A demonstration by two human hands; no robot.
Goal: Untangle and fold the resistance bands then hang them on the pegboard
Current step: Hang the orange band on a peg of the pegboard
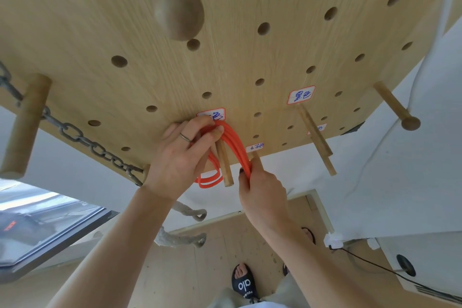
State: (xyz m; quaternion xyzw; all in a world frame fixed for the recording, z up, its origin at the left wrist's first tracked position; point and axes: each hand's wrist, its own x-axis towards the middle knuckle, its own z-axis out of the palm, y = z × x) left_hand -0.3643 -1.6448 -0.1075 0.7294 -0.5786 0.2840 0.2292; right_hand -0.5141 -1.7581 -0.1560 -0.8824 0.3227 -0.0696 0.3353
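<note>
At the pegboard (250, 57), a person loops a folded orange band (232, 140) over a wooden peg (225, 165) just below a handwritten label (212, 114). Left hand (182, 155), a ring on one finger, is closed with fingertips pinching the band's strands where they cross the top of the peg, right against the board; right hand (260, 187) is closed round the strands hanging on the peg's far side, just below it. A lower loop of the band dangles on the near side of the peg, close to its free end. The risk, by the look of it, is the coils sliding forward off the peg tip once both hands let go, or springing apart if the fold loosens, since nothing but the grip keeps the strands bunched. Near this peg, to the right, two more pegs (315, 132) jut out under another label (301, 94) and could snag a wrist drawing back; to the left a chain (82, 139) hangs from a thick peg (25, 125). Grey rope ends (192, 212) show below.
</note>
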